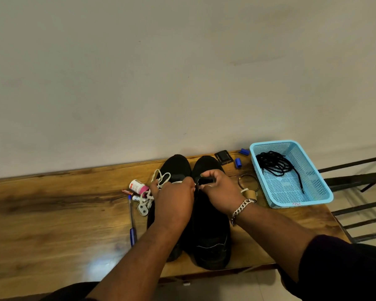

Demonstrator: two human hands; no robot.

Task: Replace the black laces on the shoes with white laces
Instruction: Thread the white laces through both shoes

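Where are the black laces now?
In the head view, the black laces lie inside the blue basket at the table's right end, right of both shoes.

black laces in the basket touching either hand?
Apart. The head view shows the black laces lying inside the blue basket, with bare table between the basket and the right hand; the left hand is farther off.

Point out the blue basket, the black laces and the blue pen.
blue basket (302, 203): head view, on its near rim.
black laces (274, 162): head view, on the tangled bundle inside the basket.
blue pen (131, 220): head view, on its barrel.
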